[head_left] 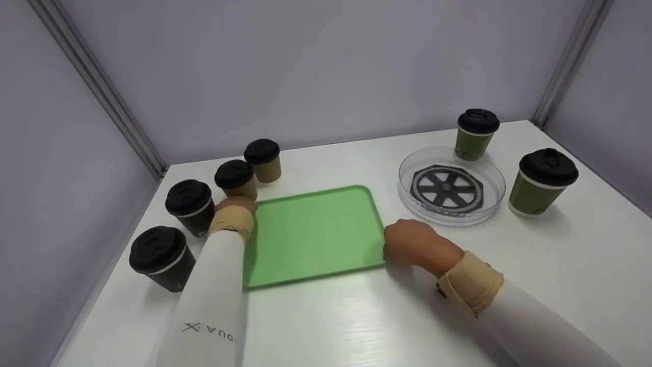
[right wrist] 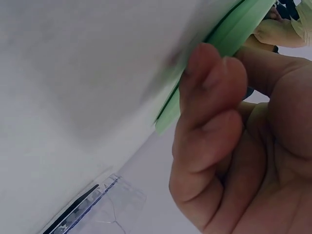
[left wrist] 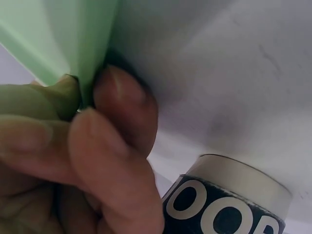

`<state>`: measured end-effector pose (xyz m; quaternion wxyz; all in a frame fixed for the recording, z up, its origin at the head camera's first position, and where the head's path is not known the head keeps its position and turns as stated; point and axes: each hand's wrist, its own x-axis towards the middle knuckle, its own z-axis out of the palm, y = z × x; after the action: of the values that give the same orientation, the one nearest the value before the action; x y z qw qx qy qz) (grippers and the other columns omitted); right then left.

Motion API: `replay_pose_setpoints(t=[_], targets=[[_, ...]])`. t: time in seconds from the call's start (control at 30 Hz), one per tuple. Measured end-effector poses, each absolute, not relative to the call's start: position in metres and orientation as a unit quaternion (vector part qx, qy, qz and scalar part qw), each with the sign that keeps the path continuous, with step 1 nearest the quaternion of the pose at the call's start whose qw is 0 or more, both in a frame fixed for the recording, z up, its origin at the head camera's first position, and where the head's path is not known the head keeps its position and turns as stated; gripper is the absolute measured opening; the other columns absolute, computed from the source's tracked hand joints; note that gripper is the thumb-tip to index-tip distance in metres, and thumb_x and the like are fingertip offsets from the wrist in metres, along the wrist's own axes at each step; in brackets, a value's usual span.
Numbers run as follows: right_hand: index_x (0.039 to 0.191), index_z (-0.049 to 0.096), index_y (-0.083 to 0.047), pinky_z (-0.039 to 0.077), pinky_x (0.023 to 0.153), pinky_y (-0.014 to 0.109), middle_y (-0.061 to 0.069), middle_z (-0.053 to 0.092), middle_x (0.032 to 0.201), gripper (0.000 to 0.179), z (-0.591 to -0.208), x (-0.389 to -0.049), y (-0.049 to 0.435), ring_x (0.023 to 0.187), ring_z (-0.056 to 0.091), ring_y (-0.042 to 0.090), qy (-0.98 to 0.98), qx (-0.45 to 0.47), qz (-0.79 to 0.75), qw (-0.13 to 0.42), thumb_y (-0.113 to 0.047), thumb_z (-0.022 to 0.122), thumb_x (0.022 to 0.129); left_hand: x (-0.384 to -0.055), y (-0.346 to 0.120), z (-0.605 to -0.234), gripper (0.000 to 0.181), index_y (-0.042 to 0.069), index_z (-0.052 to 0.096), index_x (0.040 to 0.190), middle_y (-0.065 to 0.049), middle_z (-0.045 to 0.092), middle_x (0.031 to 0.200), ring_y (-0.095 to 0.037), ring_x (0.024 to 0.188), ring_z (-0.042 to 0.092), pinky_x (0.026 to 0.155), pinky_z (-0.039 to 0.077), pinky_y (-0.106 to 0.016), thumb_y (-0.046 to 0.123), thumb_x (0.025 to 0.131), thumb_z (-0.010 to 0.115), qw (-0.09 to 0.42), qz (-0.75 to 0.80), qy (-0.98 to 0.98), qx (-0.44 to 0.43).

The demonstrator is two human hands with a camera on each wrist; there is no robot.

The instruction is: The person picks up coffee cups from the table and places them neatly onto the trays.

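Note:
A flat light-green tray (head_left: 316,229) with a low rim lies in the middle of the white table. My left hand (head_left: 237,204) is at its left edge; the left wrist view shows thumb and fingers pinching the tray's rim (left wrist: 97,34). At the opposite edge, near the front corner, my right hand (head_left: 413,243) grips the rim (right wrist: 246,29) with curled fingers. A brown cup (head_left: 239,188) with a black lid stands just beyond my left hand, and a black cup (head_left: 192,206) stands to its left.
Another black cup (head_left: 162,257) stands front left, a second brown cup (head_left: 265,162) at the back. On the right is a clear round dish (head_left: 461,218) with a dark spoked disc (head_left: 446,187), flanked by two green cups (head_left: 474,135) (head_left: 541,183). Walls enclose the table's back and sides.

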<state>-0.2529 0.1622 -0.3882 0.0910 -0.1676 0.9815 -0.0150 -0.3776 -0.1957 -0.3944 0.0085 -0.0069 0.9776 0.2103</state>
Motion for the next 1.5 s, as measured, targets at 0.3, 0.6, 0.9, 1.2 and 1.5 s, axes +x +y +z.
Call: replay_pose_setpoints(t=[0.3, 0.6, 0.9, 1.2, 1.5], targets=[[0.069, 0.054, -0.009, 0.047, 0.053, 0.043, 0.004, 0.052, 0.064, 0.016, -0.389, -0.252, 0.161, 0.059, 0.05, 0.022, 0.981, -0.173, -0.018, 0.088, -0.013, 0.055, 0.084, -0.433, -0.221, -0.44, 0.086, -0.006, 0.02, 0.151, -0.024, 0.032, 0.15, -0.031, 0.119, 0.048, 0.102, 0.038, -0.035, 0.022, 0.078, 0.055, -0.031, 0.19, 0.981, 0.036], [0.069, 0.055, -0.01, 0.046, 0.053, 0.041, 0.003, 0.052, 0.064, 0.016, -0.391, -0.252, 0.163, 0.059, 0.047, 0.02, 0.98, -0.175, -0.02, 0.089, -0.016, 0.058, 0.084, -0.421, -0.216, -0.427, 0.094, 0.005, 0.01, 0.156, -0.021, 0.036, 0.149, -0.031, 0.115, 0.049, 0.101, 0.039, -0.039, 0.026, 0.077, 0.056, 0.029, 0.177, 0.984, 0.013], [0.067, 0.054, -0.011, 0.046, 0.052, 0.042, 0.003, 0.052, 0.063, 0.019, -0.39, -0.251, 0.164, 0.058, 0.047, 0.02, 0.98, -0.177, -0.028, 0.083, -0.017, 0.06, 0.083, -0.396, -0.204, -0.402, 0.088, 0.004, 0.01, 0.156, -0.024, 0.043, 0.143, -0.032, 0.11, 0.051, 0.099, 0.04, -0.04, 0.029, 0.084, 0.055, 0.054, 0.182, 0.982, -0.003], [0.069, 0.056, -0.01, 0.045, 0.054, 0.04, 0.004, 0.053, 0.066, 0.021, -0.387, -0.253, 0.162, 0.06, 0.049, 0.021, 0.979, -0.166, -0.033, 0.113, -0.022, 0.059, 0.086, -0.385, -0.209, -0.402, 0.078, 0.0, 0.017, 0.154, -0.019, 0.029, 0.154, -0.026, 0.128, 0.039, 0.107, 0.032, -0.035, 0.025, 0.091, 0.056, 0.021, 0.246, 0.969, 0.026], [0.056, 0.054, -0.012, 0.04, 0.05, 0.034, 0.002, 0.051, 0.055, 0.038, -0.389, -0.256, 0.173, 0.052, 0.049, 0.02, 0.971, -0.168, -0.069, 0.153, -0.023, 0.049, 0.093, -0.358, -0.199, -0.382, 0.05, -0.001, 0.054, 0.135, -0.018, 0.053, 0.135, -0.027, 0.113, 0.05, 0.098, 0.04, -0.04, 0.029, 0.096, 0.05, 0.093, 0.201, 0.975, -0.007]])
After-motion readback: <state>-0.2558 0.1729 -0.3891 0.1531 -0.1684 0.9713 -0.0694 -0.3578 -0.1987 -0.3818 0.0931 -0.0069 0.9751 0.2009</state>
